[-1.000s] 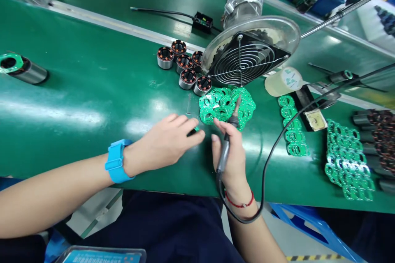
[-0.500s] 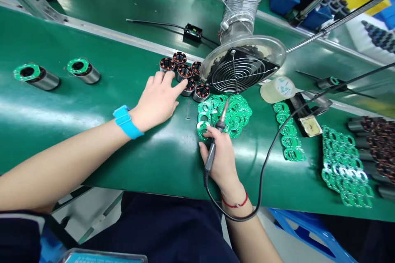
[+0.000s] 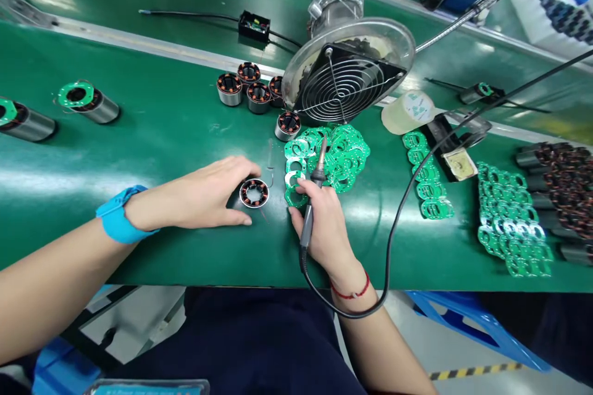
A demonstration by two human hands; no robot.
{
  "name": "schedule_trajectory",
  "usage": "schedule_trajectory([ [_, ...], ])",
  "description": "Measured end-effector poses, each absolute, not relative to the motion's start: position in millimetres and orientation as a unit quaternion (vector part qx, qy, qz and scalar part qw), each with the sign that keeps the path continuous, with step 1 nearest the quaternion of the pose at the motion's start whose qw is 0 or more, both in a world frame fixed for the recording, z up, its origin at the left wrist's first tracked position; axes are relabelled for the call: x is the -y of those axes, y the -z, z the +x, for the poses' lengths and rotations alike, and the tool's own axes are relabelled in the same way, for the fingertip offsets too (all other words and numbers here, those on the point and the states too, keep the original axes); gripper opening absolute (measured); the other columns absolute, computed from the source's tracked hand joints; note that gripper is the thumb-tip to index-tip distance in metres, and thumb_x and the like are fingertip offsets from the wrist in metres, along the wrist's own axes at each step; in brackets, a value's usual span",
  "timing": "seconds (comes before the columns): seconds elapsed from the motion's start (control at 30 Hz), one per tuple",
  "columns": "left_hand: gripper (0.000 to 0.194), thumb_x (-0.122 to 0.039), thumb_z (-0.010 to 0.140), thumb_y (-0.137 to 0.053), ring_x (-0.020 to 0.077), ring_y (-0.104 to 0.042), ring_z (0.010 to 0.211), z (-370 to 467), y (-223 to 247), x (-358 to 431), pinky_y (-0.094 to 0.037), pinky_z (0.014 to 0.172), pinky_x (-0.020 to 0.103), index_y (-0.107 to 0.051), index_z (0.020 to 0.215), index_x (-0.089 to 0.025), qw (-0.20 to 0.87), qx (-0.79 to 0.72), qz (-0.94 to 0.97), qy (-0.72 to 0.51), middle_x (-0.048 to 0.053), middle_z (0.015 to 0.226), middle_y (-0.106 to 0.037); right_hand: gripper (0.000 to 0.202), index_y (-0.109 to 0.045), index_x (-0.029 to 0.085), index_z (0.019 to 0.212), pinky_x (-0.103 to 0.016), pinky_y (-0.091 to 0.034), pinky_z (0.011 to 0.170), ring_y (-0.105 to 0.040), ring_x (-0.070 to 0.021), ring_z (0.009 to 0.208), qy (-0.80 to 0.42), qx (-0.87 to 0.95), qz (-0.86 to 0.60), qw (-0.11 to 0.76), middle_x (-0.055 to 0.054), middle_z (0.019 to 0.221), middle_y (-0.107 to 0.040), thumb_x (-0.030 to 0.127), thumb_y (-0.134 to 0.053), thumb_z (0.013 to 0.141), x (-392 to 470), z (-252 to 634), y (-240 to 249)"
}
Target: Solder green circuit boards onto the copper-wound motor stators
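Observation:
A motor stator (image 3: 254, 193) with copper windings stands upright on the green bench, between the parted thumb and fingers of my left hand (image 3: 208, 190). The fingertips lie close to its far edge and the thumb is a little apart from its near edge. My right hand (image 3: 322, 222) grips a soldering iron (image 3: 306, 225), its tip pointing away from me over a heap of green ring-shaped circuit boards (image 3: 349, 157). The right thumb and forefinger are at a single ring board (image 3: 293, 197) on the heap's near left side; whether they pinch it I cannot tell.
Several stators (image 3: 230, 87) stand beyond, beside a fume extractor fan (image 3: 340, 89). Two stators with boards (image 3: 99, 105) lie at left. Board strips (image 3: 428, 179), a solder sponge (image 3: 462, 163) and stacked stators (image 3: 563, 191) are at right. The iron's black cable (image 3: 388, 259) loops past my right wrist.
My left hand has come back from the stator group toward me, and one stator now stands nearer, beside my right hand. The right hand keeps the soldering iron. The view has shifted slightly.

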State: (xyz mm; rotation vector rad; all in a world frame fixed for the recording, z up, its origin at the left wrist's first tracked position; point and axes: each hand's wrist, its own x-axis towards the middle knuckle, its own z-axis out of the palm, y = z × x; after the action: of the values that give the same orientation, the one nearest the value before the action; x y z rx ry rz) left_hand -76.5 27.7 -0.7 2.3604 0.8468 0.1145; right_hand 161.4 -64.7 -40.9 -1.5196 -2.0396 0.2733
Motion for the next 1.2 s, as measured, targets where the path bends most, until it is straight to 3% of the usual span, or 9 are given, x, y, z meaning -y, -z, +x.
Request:
schedule_trajectory([
  [0.13, 0.034, -0.038, 0.09, -0.06, 0.0259, -0.056, 0.104, -71, 10, -20, -0.047, 0.089, 0.039, -0.054, 0.116, -0.017, 0.339, -0.322, 0.88, -0.083, 0.009, 0.11, -0.061, 0.042, -0.047, 0.02, 0.131, -0.045, -0.053, 0.075, -0.06, -0.0277, 0.086, -0.082, 0.765, -0.562, 0.304, -0.013, 0.104, -0.07, 0.017, -0.057, 0.09, 64, 160, 38],
  [0.3, 0.034, -0.03, 0.09, -0.057, 0.0227, -0.06, 0.107, -61, 5, -11, -0.048, 0.092, 0.036, -0.053, 0.122, -0.018, 0.415, -0.3, 0.855, -0.082, 0.008, 0.119, -0.064, 0.047, -0.041, 0.024, 0.135, -0.042, -0.052, 0.087, -0.064, -0.0248, 0.109, -0.081, 0.786, -0.488, 0.371, -0.013, 0.126, -0.067, 0.01, -0.052, 0.091, 65, 156, 27],
  [0.5, 0.038, -0.029, 0.083, -0.06, 0.0205, -0.064, 0.099, -58, -4, -2, -0.05, 0.084, 0.032, -0.053, 0.119, -0.017, 0.421, -0.343, 0.835, -0.094, 0.006, 0.11, -0.066, 0.029, -0.049, 0.026, 0.12, -0.033, -0.049, 0.069, -0.063, -0.0199, 0.074, -0.058, 0.776, -0.498, 0.383, -0.001, 0.083, -0.073, 0.015, -0.055, 0.094, 67, 152, 27],
  [0.67, 0.031, -0.032, 0.082, -0.06, 0.0188, -0.06, 0.083, -54, -5, 3, -0.048, 0.072, 0.031, -0.056, 0.109, -0.018, 0.376, -0.381, 0.835, -0.128, 0.003, 0.096, -0.065, 0.022, -0.052, 0.023, 0.118, -0.032, -0.042, 0.061, -0.06, -0.02, 0.067, 0.029, 0.755, -0.55, 0.357, -0.001, 0.074, -0.069, 0.019, -0.052, 0.097, 69, 145, 29],
  [0.8, 0.028, -0.026, 0.086, -0.057, 0.0228, -0.055, 0.088, -54, 1, 1, -0.045, 0.082, 0.037, -0.06, 0.111, -0.015, 0.257, -0.314, 0.905, -0.124, 0.007, 0.094, -0.066, 0.03, -0.053, 0.023, 0.127, -0.034, -0.05, 0.068, -0.068, -0.0194, 0.075, -0.056, 0.739, -0.578, 0.342, -0.003, 0.087, -0.075, 0.019, -0.052, 0.097, 74, 149, 22],
  [0.9, 0.032, -0.025, 0.09, -0.054, 0.0262, -0.052, 0.096, -55, 7, 0, -0.044, 0.085, 0.04, -0.06, 0.121, -0.017, 0.202, -0.277, 0.935, -0.095, 0.01, 0.107, -0.065, 0.037, -0.052, 0.026, 0.135, -0.035, -0.058, 0.076, -0.073, -0.0178, 0.081, -0.142, 0.691, -0.597, 0.381, -0.002, 0.095, -0.077, 0.02, -0.05, 0.098, 83, 158, 15],
  [1.03, 0.04, -0.025, 0.094, -0.054, 0.0248, -0.055, 0.1, -55, 10, -2, -0.045, 0.085, 0.037, -0.052, 0.133, -0.018, 0.251, -0.279, 0.923, -0.085, 0.01, 0.11, -0.064, 0.033, -0.061, 0.027, 0.128, -0.033, -0.061, 0.067, -0.072, -0.0158, 0.07, -0.161, 0.629, -0.594, 0.475, -0.002, 0.098, -0.075, 0.025, -0.06, 0.094, 99, 168, 18],
  [1.2, 0.032, -0.031, 0.093, -0.056, 0.023, -0.058, 0.099, -57, 7, -7, -0.046, 0.085, 0.034, -0.055, 0.12, -0.015, 0.317, -0.319, 0.885, -0.119, 0.008, 0.109, -0.064, 0.015, -0.071, 0.025, 0.105, -0.027, -0.058, 0.057, -0.067, -0.0128, 0.058, -0.179, 0.569, -0.589, 0.546, 0.0, 0.081, -0.073, 0.029, -0.064, 0.091, 114, 172, 32],
])
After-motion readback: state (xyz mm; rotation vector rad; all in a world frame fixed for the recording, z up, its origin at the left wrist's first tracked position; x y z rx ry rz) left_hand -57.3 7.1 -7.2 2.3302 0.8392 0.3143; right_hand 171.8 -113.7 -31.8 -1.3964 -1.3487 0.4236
